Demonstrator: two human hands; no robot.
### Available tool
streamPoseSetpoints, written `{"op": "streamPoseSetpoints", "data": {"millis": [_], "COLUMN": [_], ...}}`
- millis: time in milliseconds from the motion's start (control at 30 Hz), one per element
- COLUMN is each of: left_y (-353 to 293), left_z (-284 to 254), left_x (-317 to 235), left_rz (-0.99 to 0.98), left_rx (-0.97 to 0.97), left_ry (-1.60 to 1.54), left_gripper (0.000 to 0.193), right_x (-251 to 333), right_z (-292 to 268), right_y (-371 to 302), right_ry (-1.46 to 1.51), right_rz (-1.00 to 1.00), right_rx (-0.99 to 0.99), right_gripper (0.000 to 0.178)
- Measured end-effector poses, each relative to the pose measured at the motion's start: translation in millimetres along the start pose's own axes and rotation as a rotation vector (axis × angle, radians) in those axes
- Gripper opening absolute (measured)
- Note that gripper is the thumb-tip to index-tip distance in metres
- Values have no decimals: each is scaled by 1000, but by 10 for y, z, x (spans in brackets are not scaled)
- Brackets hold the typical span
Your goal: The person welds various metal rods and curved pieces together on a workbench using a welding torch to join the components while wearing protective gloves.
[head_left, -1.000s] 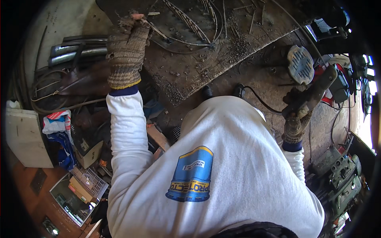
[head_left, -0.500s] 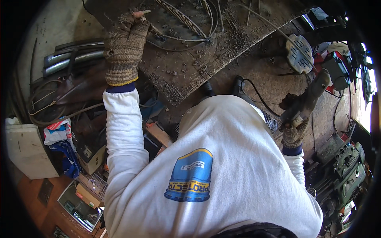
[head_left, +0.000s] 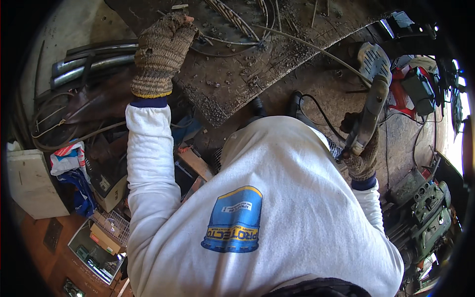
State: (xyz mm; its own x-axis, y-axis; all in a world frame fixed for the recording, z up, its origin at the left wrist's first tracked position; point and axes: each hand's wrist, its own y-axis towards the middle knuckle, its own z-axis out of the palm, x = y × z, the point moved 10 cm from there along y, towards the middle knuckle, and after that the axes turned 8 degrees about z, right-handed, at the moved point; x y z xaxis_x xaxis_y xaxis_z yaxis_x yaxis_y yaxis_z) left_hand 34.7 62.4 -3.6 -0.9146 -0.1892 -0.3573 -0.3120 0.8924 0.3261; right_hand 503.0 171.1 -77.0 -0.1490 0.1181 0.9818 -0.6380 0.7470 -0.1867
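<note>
My left hand (head_left: pixel 163 52), in a dirty brown knitted glove, is closed over the left part of the dark metal worktable (head_left: pixel 225 91). A small pale piece (head_left: pixel 180 7) shows beside its fingertips; what the fingers grip is hidden. Bent metal rods and twisted bars (head_left: pixel 230 20) lie just right of this hand. My right hand (head_left: pixel 363 161), gloved alike, is wrapped around a thick grey electrode holder (head_left: pixel 372 114), low on the right. From the holder's far end a long thin welding rod (head_left: pixel 316 48) reaches left over the table.
A slotted metal seat (head_left: pixel 373 62) stands beyond the holder, near a red and grey machine (head_left: pixel 415 91). A black cable (head_left: pixel 321 116) loops by my feet. Metal tubes (head_left: pixel 94 69) and a white cabinet (head_left: pixel 37 188) are at left; green machinery (head_left: pixel 425 213) stands right.
My left hand has shifted slightly right, its fingers turning toward the rods. My right hand has tilted the electrode holder more upright, and the rod's tip now sits lower, over the table.
</note>
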Motion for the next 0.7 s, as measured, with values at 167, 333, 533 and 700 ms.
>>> {"op": "streamPoseSetpoints", "data": {"millis": [167,333,533,700], "left_y": [50,10,19,36], "left_z": [-17,-17,-13,-20], "left_x": [-75,-4,17,-14], "left_rz": [30,-49,2,26], "left_rx": [55,40,35,69], "left_ry": [120,86,106,121], "left_gripper": [26,25,25,24], "right_x": [-8,-21,-13,13], "right_z": [17,11,21,32], "right_y": [49,69,88,136], "right_ry": [13,-25,45,8], "right_rz": [23,40,76,81], "right_rx": [29,65,38,69], "right_gripper": [127,128,129,129]}}
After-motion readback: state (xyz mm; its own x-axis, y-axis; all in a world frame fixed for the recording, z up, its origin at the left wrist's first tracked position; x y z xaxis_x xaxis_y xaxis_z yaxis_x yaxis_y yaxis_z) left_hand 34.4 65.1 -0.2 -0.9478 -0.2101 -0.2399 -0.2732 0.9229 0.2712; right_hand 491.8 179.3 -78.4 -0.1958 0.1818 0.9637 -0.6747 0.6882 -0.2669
